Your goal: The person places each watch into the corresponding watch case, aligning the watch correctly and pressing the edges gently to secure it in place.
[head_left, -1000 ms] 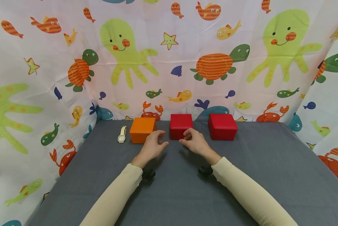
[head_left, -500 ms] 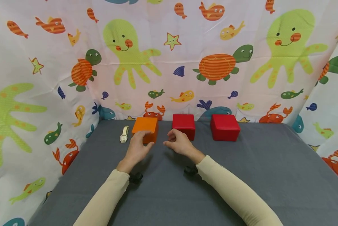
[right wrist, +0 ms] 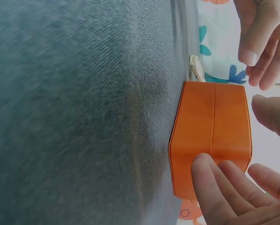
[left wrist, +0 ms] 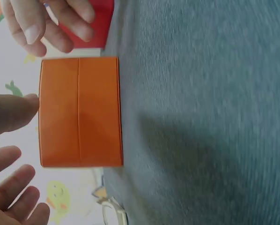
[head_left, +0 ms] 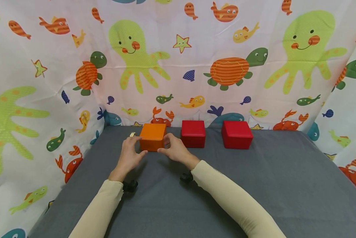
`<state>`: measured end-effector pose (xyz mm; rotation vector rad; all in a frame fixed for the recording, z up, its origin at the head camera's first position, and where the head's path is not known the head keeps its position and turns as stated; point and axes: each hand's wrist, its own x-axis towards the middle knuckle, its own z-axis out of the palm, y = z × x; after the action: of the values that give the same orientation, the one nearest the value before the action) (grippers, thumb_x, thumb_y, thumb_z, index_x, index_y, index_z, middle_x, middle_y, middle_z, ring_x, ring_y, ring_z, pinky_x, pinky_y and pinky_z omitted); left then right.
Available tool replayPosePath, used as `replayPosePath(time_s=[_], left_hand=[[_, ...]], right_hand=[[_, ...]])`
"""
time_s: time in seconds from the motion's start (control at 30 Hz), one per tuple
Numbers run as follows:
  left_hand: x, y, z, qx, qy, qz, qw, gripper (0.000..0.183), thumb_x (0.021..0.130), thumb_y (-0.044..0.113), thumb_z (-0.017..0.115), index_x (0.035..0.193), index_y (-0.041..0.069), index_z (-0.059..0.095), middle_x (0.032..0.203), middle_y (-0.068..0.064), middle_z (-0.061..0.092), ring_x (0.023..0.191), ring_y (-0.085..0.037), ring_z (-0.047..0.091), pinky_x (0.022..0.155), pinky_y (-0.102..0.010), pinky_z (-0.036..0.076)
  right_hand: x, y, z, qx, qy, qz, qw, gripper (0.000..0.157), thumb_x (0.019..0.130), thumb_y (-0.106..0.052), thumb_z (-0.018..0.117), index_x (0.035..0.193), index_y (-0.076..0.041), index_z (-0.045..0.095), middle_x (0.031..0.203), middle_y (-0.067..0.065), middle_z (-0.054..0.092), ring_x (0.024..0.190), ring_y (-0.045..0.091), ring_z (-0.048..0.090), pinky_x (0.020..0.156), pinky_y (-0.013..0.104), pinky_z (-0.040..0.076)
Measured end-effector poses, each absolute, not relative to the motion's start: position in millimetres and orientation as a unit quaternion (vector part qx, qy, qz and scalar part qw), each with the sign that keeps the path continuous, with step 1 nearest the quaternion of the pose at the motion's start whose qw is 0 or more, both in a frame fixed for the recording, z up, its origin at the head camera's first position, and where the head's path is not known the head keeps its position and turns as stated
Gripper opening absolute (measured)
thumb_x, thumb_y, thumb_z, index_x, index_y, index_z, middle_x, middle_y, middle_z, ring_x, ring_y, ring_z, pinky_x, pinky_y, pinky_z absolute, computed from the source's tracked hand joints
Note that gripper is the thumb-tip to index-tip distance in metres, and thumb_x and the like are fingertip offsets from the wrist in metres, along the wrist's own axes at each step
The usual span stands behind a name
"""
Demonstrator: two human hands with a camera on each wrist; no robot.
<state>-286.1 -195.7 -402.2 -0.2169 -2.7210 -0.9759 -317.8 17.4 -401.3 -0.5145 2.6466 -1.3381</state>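
Observation:
In the head view an orange box [head_left: 152, 136] with a seam along its side stands on the grey cloth, between my two hands. My left hand [head_left: 128, 158] is at its left front corner, fingers spread and thumb apart. On the other side my right hand [head_left: 177, 150] has its fingertips right at the box's right face; in the right wrist view those fingers [right wrist: 224, 187] overlap the orange side. Neither hand is curled around the box. A pale gold wristwatch [head_left: 132, 134] lies left of the box, mostly hidden behind my left hand.
Two red boxes stand in the same row to the right, one [head_left: 193, 134] near my right hand and another [head_left: 237, 135] farther along. A curtain [head_left: 178, 76] printed with sea animals hangs behind and beside the grey-covered table [head_left: 172, 205].
Both hands have moved left, from in front of the gap between the orange and middle red boxes to either side of the orange box. The watch has become mostly covered. The boxes stay put.

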Motion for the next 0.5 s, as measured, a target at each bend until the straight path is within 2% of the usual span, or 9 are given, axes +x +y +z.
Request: replayPosePath(time_s=[0.17, 0.37, 0.5], left_hand=[[-289.9, -204.4, -405.1, -0.032, -0.933, -0.346, 0.099, 0.06, 0.084, 0.017, 0.075, 0.135, 0.001, 0.048, 0.135, -0.02, 0.038, 0.125, -0.037, 0.033, 0.104, -0.055, 0.033], [-296.2, -207.8, -411.9, -0.011, -0.928, -0.366, 0.069, 0.063, 0.085, 0.018, 0.074, 0.138, 0.001, 0.045, 0.134, -0.021, 0.038, 0.115, -0.036, 0.046, 0.099, -0.051, 0.042], [-300.3, -206.4, -416.7, -0.002, -0.92, -0.389, 0.047, 0.064, 0.086, 0.018, 0.073, 0.14, 0.001, 0.042, 0.131, -0.02, 0.043, 0.113, -0.035, 0.053, 0.095, -0.046, 0.047]], right_hand=[[-322.5, 9.9, -403.3, -0.163, 0.882, -0.437, 0.063, 0.057, 0.083, -0.037, 0.075, 0.124, -0.011, 0.045, 0.115, 0.006, 0.058, 0.101, 0.021, 0.058, 0.081, 0.034, 0.053], [-327.0, 7.2, -407.7, -0.141, 0.886, -0.437, 0.06, 0.06, 0.083, -0.036, 0.074, 0.128, -0.009, 0.043, 0.119, 0.007, 0.057, 0.105, 0.023, 0.057, 0.084, 0.036, 0.053], [-328.3, 5.3, -411.1, -0.141, 0.882, -0.446, 0.063, 0.058, 0.086, -0.032, 0.072, 0.128, -0.007, 0.043, 0.121, 0.009, 0.057, 0.109, 0.026, 0.057, 0.086, 0.038, 0.052]])
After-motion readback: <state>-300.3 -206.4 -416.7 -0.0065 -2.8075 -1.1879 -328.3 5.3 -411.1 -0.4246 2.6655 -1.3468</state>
